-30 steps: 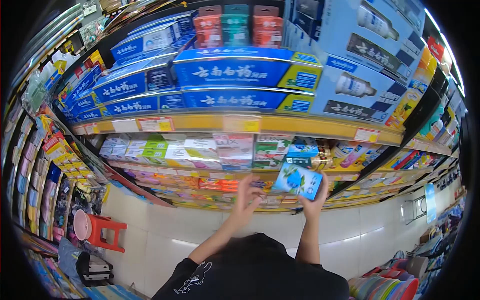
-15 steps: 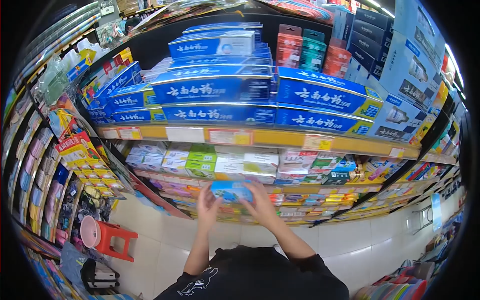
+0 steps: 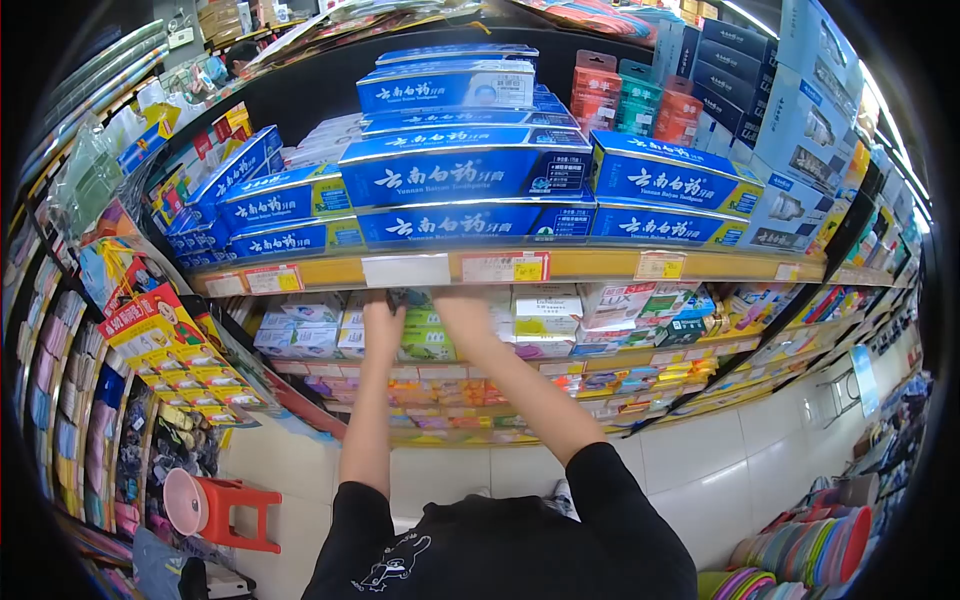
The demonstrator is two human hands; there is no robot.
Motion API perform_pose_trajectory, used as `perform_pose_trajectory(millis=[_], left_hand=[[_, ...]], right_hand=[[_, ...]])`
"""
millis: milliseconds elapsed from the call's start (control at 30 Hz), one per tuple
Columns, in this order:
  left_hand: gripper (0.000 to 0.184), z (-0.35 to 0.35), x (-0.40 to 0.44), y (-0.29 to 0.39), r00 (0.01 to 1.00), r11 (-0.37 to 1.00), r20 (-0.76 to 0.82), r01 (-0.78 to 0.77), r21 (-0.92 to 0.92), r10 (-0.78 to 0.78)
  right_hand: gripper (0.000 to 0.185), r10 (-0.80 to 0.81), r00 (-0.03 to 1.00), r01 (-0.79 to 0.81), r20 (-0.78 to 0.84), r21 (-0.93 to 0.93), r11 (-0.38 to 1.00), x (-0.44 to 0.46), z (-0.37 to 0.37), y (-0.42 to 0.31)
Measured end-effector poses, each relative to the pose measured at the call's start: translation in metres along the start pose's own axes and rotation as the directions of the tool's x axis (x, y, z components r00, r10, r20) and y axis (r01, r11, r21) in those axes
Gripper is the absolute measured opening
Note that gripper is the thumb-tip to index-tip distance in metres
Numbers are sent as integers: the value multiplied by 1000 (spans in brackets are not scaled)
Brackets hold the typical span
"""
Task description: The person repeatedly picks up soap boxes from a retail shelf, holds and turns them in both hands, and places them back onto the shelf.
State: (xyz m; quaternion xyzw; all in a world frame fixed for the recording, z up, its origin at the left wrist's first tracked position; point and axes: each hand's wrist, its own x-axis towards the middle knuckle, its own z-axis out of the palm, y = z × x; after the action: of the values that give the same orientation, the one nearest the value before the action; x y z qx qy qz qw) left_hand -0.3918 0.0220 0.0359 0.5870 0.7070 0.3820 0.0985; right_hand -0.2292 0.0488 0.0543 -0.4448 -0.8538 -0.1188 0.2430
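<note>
Both arms stretch forward into the second shelf, under the yellow shelf edge (image 3: 575, 264). My left hand (image 3: 382, 318) is in among the boxes at the left; its fingertips are hidden in the shadow under the ledge. My right hand (image 3: 458, 312) reaches in beside it, with its fingers out of sight behind the edge. Green boxes (image 3: 426, 340) stand in stacks between the two wrists. White and yellow boxes (image 3: 546, 318) are just right of my right hand. The light-blue box held earlier does not show.
Large blue toothpaste boxes (image 3: 465, 165) are stacked on the upper shelf. Price tags (image 3: 406, 270) line its edge. Packets (image 3: 430, 388) fill lower shelves. A hanging yellow-red display card (image 3: 165, 335) juts out at left, above a red stool (image 3: 238, 513) on the tiled floor.
Both hands have moved forward from in front of the shelf into it, shifting a little left. The light-blue box they held between them has gone from view.
</note>
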Motion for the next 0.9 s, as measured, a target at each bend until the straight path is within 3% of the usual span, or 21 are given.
perform_pose_trajectory(millis=[67, 167, 200, 267, 300, 400, 467, 500, 567, 633, 700, 767, 900], left_hand=[[61, 23, 3, -19, 987, 995, -135, -92, -29, 88], [57, 37, -24, -9, 896, 974, -386, -176, 139, 217], [55, 35, -37, 2, 893, 975, -397, -217, 35, 213], [51, 26, -66, 32, 889, 943, -417, -282, -175, 188], [50, 25, -82, 41, 911, 941, -373, -268, -205, 178], [44, 42, -124, 57, 959, 912, -251, -217, -349, 132], [35, 62, -142, 67, 978, 840, -191, -176, -513, 88], [32, 70, -147, 73, 976, 862, -149, -210, -461, 158], [26, 84, -155, 88, 955, 887, -57, -291, -359, 290], [23, 86, -164, 128, 938, 858, 49, -292, -423, 343], [22, 97, -170, 156, 892, 813, 125, -328, -481, 434], [21, 113, -173, 174, 816, 744, 163, -399, -535, 555], [21, 150, -187, 203, 761, 709, 285, -304, -636, 582]], right_hand=[[19, 16, 999, -17, -30, -8, 1000, 1, 1, -1], [23, 97, 993, -109, 69, 214, 971, -12, -14, 1], [24, 120, 984, -156, 130, 321, 934, -19, -24, 2], [24, 117, 965, 9, -235, 477, 879, -48, -44, 5], [25, 134, 904, 110, -405, 524, 844, -65, -48, 9], [28, 136, 918, 129, -372, 607, 784, -120, -41, 34], [22, 222, 912, 40, -345, 613, 789, -153, -51, 60], [18, 262, 906, -3, -332, 614, 789, -166, -57, 75], [20, 404, 781, -120, -477, 520, 846, -183, -68, 108], [16, 512, 658, -229, -553, 500, 835, -193, -79, 150], [24, 638, 619, -397, -457, 518, 757, -201, -96, 199], [34, 740, 514, -552, -434, 492, 673, -199, -111, 242], [46, 791, 513, -643, -333, 462, 611, -211, -107, 327]])
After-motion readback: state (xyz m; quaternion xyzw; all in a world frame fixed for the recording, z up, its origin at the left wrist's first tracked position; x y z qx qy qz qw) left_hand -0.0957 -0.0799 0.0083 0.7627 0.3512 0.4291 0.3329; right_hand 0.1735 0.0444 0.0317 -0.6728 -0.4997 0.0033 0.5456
